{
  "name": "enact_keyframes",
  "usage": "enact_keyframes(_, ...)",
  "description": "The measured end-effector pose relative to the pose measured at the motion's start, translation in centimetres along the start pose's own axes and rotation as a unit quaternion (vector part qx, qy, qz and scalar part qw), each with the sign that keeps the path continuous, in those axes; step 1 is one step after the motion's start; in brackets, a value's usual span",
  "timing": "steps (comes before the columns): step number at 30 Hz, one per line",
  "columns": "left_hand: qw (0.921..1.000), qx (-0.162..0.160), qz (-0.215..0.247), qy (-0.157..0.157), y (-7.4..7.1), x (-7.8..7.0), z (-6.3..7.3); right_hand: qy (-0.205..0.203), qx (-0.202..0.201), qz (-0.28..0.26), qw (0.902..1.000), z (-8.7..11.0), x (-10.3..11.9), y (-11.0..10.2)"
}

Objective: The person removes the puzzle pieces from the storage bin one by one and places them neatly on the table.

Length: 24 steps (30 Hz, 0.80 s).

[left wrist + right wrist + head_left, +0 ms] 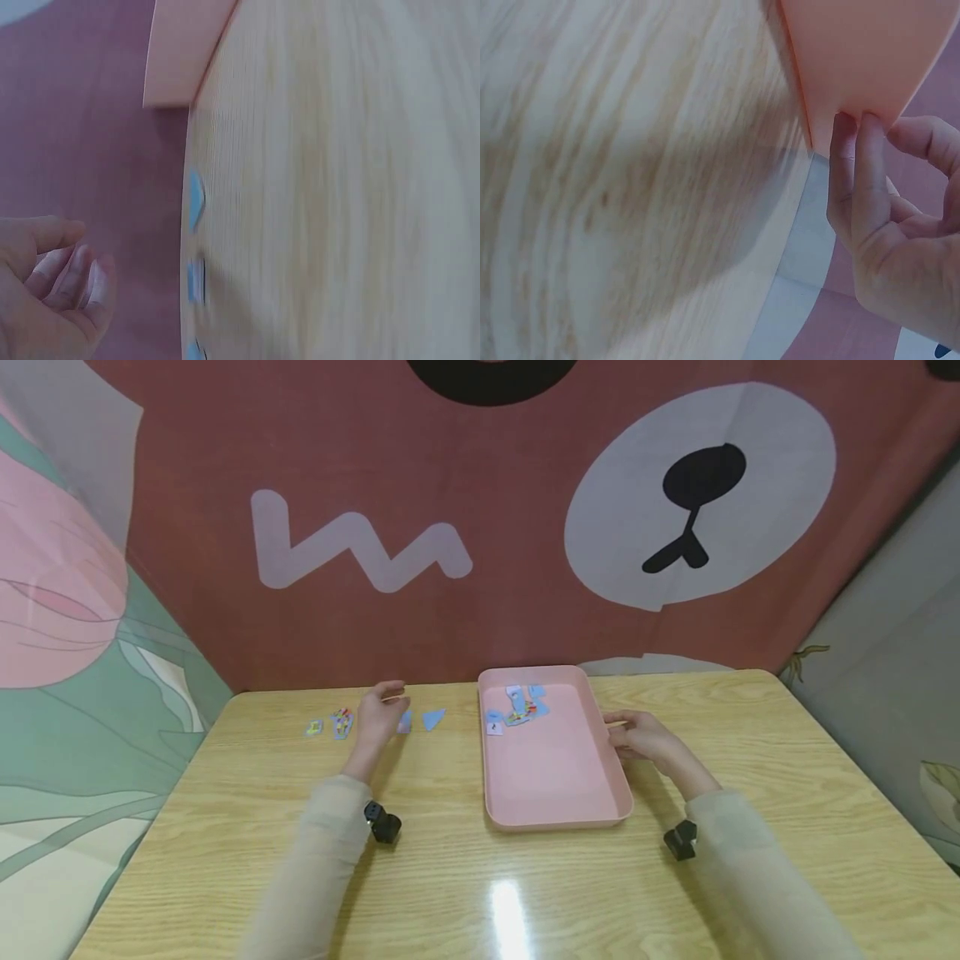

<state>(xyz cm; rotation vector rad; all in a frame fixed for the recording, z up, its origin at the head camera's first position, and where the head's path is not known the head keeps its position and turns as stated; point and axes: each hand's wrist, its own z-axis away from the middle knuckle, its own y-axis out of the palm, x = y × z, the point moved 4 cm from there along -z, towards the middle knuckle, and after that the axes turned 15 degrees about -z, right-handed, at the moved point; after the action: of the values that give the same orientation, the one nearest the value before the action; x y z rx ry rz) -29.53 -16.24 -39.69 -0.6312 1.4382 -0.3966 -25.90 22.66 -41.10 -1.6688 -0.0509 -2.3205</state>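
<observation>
My left hand (381,714) hovers over the back left of the table, its fingers loosely bent with nothing visible between them in the left wrist view. Close to it lie small flat cutouts: a blue triangular piece (432,719), a blue and pale piece (405,722) partly behind the hand, a multicoloured piece (342,723) and a small yellow and blue piece (313,727). My right hand (647,739) grips the right side of a pink tray (555,785). In the right wrist view, fingertips (870,124) touch its outer wall, with another digit at the rim.
Several blue and multicoloured cutouts (519,703) lie in the tray's back left part, some overlapping. The wooden table (427,877) ends at the back against a reddish-brown cloth (360,635) with a cartoon print.
</observation>
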Motion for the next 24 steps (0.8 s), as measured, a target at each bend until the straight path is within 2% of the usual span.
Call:
enact_keyframes(7, 0.9987, 0.033, 0.012, 0.038, 3.2, -2.6, 0.6, -0.003, 0.012, 0.002, 0.9999, -0.1, 0.1, -0.1)
enact_keyframes(14, 0.9974, 0.022, 0.006, 0.068, 5.9, -5.0, 1.0, -0.003, 0.011, 0.009, 0.9999, -0.3, 0.3, 0.1)
enact_keyframes(24, 0.9931, 0.048, 0.006, 0.107, 8.9, -8.1, 1.9, -0.007, -0.018, 0.022, 0.9996, -0.7, 0.5, 0.4)
